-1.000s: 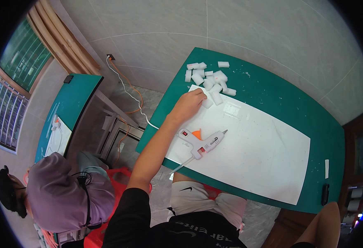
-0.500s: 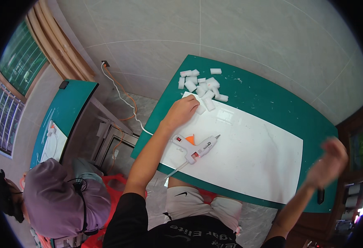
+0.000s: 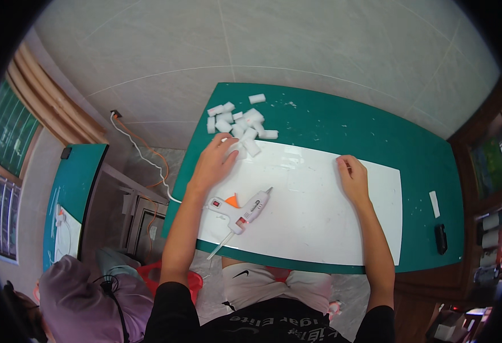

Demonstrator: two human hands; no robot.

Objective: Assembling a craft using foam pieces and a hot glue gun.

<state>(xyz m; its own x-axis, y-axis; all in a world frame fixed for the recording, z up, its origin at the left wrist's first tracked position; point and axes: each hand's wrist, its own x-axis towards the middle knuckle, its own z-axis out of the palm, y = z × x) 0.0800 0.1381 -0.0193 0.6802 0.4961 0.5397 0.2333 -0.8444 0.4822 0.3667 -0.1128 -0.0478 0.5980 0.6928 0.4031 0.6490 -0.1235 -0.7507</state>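
My left hand (image 3: 212,163) reaches to the board's far left corner. Its thumb and fingers lie around a white foam block (image 3: 239,150) at the edge of a loose pile of similar blocks (image 3: 253,116). Over the right half of the white board (image 3: 302,223), my right hand (image 3: 353,177) has its fingers curled in, and nothing shows in them. A white hot glue gun (image 3: 242,214) with an orange trigger lies on the board between my forearms. Its nozzle points to the far side, and a glue stick (image 3: 220,244) sticks out of its back.
The board lies on a green table (image 3: 342,128). At the right are a white strip (image 3: 434,204) and a black object (image 3: 441,239). A white cord (image 3: 148,155) runs from the wall socket to the table. Another person (image 3: 91,297) sits at the left near a second green table (image 3: 85,171).
My right hand has swung left from the table's right end to above the board. The white strip there now shows. My left hand stays at the foam blocks, its fingers more spread. The view has shifted.
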